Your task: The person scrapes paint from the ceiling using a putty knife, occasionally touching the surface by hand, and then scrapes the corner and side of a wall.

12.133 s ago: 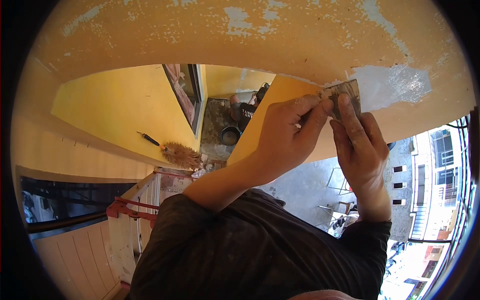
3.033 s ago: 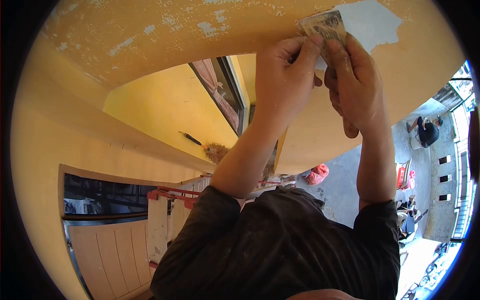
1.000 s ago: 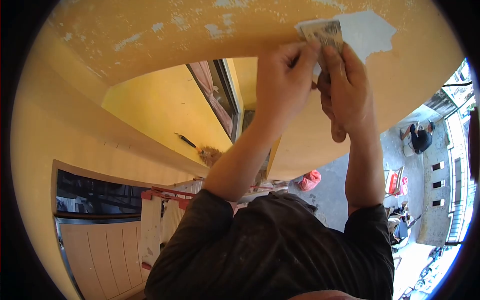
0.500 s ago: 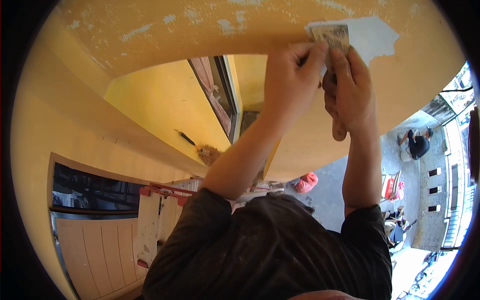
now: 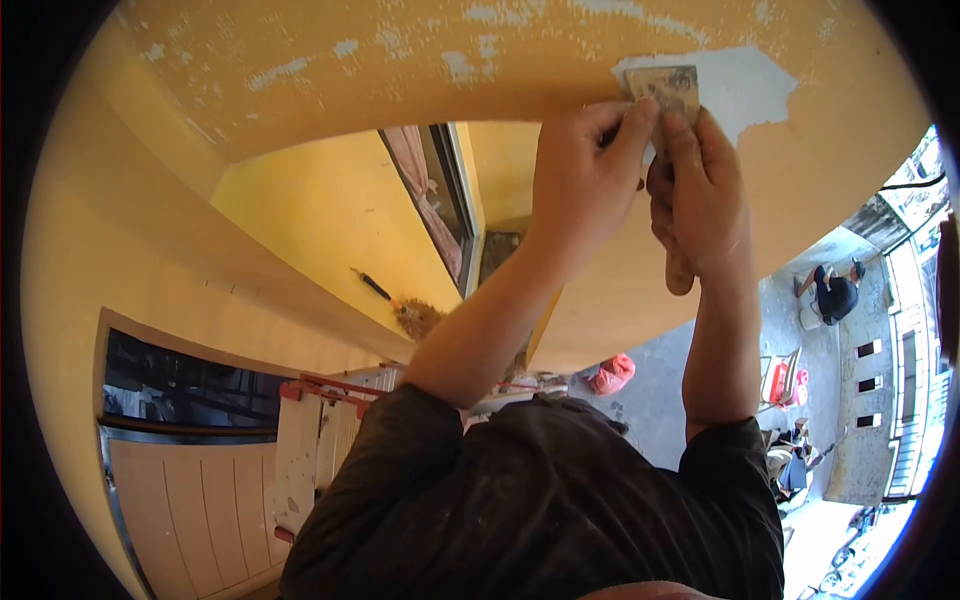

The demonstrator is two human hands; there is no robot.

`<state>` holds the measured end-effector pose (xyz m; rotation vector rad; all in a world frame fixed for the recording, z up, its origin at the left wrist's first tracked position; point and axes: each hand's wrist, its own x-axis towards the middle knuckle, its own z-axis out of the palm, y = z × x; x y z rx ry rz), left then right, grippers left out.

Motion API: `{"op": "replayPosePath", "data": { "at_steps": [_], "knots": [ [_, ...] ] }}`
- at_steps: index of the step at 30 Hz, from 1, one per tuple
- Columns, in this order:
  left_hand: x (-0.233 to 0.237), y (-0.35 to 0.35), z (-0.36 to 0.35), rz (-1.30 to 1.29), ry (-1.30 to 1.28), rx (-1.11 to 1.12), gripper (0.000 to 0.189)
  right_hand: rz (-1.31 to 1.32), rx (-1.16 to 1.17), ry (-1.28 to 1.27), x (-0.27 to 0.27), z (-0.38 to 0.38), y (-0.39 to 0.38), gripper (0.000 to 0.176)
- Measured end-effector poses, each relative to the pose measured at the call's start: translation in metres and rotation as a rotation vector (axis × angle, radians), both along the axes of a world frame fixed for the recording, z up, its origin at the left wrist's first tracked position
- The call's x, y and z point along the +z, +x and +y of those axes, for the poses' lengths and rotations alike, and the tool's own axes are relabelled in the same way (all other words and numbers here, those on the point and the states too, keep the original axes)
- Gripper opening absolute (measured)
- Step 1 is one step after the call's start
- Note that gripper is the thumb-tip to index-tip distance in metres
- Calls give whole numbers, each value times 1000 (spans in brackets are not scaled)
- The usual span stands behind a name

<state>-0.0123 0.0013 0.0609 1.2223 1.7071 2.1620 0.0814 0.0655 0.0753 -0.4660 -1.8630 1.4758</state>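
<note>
1. From my remote seat, I see a dark, blackish-brown shirt (image 5: 540, 500), its cloth creased and faintly smudged.
2. I see its left sleeve (image 5: 412, 432) and right sleeve (image 5: 735, 465) are short and loose.
3. My left hand (image 5: 592, 165) and right hand (image 5: 708, 205) look bare.

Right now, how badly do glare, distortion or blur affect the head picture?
Head view: fisheye bows the peeling orange surface, corners black; daylight washes out the ground at lower right; window at left dark; left hand, right hand and flat scraper fairly sharp.
</note>
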Motion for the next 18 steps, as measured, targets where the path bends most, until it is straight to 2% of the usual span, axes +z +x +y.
{"op": "replayPosePath", "data": {
  "at_steps": [2, 3, 7, 11, 14, 16, 18],
  "knots": [
    [0, 0, 1, 11, 63, 24, 35, -4, 10, -17, 11, -1, -1, 25],
    [4, 2, -1, -75, 93, -49, 35, -27, 20, -51, 10, -3, 2, 24],
    [-3, 5, -2, -20, 45, 17, 34, 9, -27, 36, 6, -3, -2, 24],
    [8, 1, -5, -88, 72, -69, 32, -7, 11, -52, 1, -2, 0, 24],
    [-9, 3, 0, -18, 39, 8, 28, 51, 8, 2, -3, -2, -5, 22],
    [9, -2, -3, -13, 60, -2, 30, 31, -14, 11, 0, -2, -6, 21],
    [0, 5, -4, -51, 45, -22, 34, 22, 11, -56, 5, -3, -3, 23]
  ]
}}
